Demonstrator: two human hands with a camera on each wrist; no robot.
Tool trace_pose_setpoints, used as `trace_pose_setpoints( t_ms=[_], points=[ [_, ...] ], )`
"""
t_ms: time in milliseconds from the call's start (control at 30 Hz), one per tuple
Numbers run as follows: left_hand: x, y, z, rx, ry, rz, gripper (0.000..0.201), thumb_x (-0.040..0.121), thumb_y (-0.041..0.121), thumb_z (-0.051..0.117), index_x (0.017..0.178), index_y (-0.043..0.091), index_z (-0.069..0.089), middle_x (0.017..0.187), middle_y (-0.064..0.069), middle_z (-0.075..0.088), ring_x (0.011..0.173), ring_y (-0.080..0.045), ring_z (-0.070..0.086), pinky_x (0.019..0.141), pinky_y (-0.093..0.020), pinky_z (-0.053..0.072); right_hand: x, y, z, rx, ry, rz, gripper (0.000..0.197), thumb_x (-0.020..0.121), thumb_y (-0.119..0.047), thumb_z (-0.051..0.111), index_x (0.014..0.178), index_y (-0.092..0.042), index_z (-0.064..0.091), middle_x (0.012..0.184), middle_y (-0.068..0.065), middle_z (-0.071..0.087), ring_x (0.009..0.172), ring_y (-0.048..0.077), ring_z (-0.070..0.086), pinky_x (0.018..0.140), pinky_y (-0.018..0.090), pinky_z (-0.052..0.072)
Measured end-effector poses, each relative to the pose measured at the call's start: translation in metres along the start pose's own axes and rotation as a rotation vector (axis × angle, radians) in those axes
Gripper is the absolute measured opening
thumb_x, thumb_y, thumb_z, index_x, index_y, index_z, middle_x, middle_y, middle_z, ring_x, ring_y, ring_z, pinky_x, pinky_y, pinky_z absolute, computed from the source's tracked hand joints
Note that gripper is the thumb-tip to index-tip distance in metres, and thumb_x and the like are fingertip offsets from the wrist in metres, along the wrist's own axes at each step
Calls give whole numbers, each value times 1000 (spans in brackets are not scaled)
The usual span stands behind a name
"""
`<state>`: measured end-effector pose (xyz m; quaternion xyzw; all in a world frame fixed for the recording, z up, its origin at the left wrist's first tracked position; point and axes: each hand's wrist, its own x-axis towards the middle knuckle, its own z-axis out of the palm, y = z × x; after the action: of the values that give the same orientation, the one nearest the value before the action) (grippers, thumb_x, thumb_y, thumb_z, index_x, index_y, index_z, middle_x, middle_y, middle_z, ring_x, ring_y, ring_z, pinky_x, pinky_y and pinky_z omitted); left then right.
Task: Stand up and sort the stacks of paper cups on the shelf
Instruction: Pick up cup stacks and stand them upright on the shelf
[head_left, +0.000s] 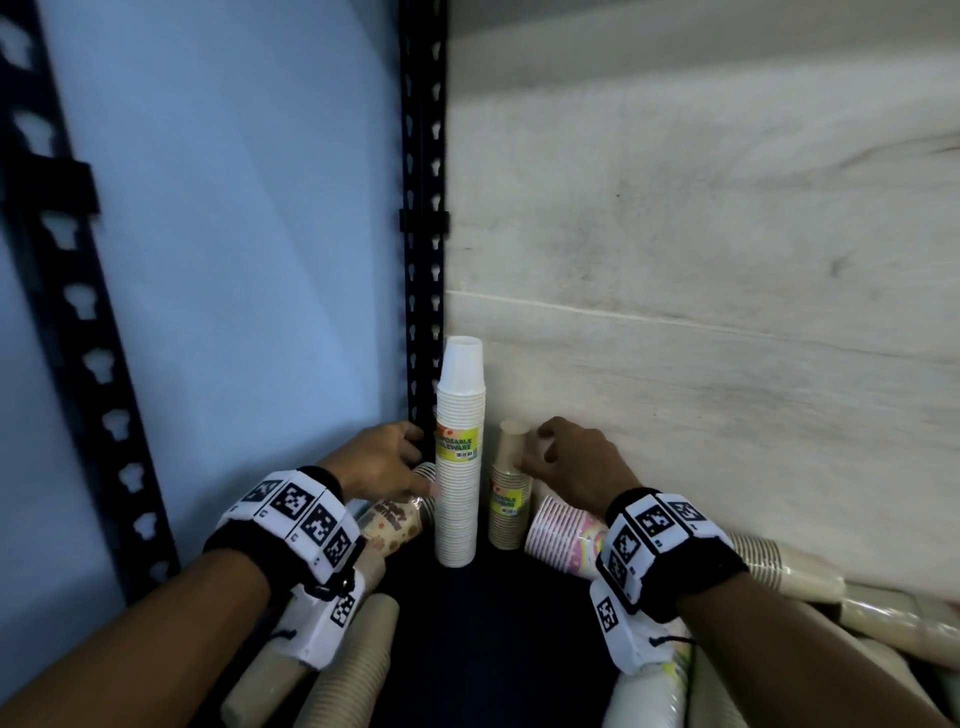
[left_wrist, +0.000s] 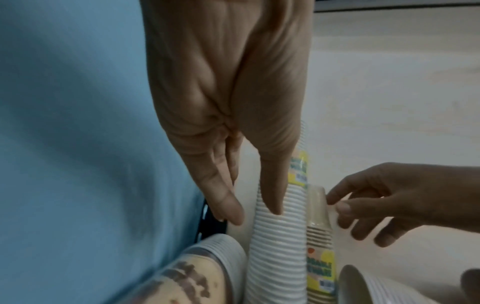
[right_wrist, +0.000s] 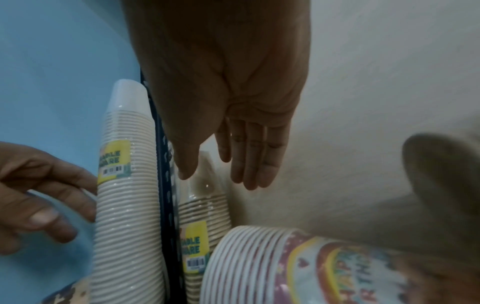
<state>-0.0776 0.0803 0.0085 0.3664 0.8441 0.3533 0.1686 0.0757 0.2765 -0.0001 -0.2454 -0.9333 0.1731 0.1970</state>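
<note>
A tall white stack of paper cups (head_left: 459, 467) with a yellow label stands upright in the shelf's back corner. A shorter tan stack (head_left: 510, 499) stands upright just right of it. My left hand (head_left: 415, 467) is at the white stack's left side, fingers straight; the thumb lies on the white stack (left_wrist: 279, 236) in the left wrist view. My right hand (head_left: 537, 449) is at the top of the tan stack (right_wrist: 205, 205), with straight fingers and fingertips touching its wrapper. Neither hand grips anything.
A pink patterned stack (head_left: 563, 535) lies on its side right of the tan one, and a brown patterned stack (head_left: 392, 525) lies under my left hand. More tan and white stacks (head_left: 358, 670) lie along both sides of the dark shelf board (head_left: 498, 623). A black slotted post (head_left: 423, 208) stands behind.
</note>
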Motion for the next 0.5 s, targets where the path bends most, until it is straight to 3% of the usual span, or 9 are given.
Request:
trace_pose_setpoints(
  t_ms=[100,200,333,500],
  points=[
    [-15,-5,-15,85,48,-66,60,72,14,85,123,10,55,113,-6,62,89,-20,67,71,-31,60,-13,10,-11,-64,-79,-22,53,88,-52,62,129,-20,53,114,2,68,106,20,62,85,31,45],
    [-31,-15,-26,268,-13,-148,49,75,27,82,117,15,59,114,-4,63,93,-21,69,81,-34,59,-30,18,-22,-102,-208,-57,50,88,-52,63,127,-21,55,118,1,65,107,18,60,88,29,46],
    [-54,-26,-29,449,-3,-226,61,75,45,78,124,16,56,116,-5,63,84,-21,71,79,-35,60,-55,23,-30,-193,-356,-94,51,87,-54,63,127,-23,55,121,0,62,108,18,59,93,31,47],
    [-84,-33,-19,648,-49,-293,69,78,53,71,130,10,54,127,-7,58,97,-21,66,80,-32,58,-86,23,-35,-294,-468,-107,53,84,-54,65,128,-25,57,124,-3,60,111,16,57,96,29,44]
  ],
)
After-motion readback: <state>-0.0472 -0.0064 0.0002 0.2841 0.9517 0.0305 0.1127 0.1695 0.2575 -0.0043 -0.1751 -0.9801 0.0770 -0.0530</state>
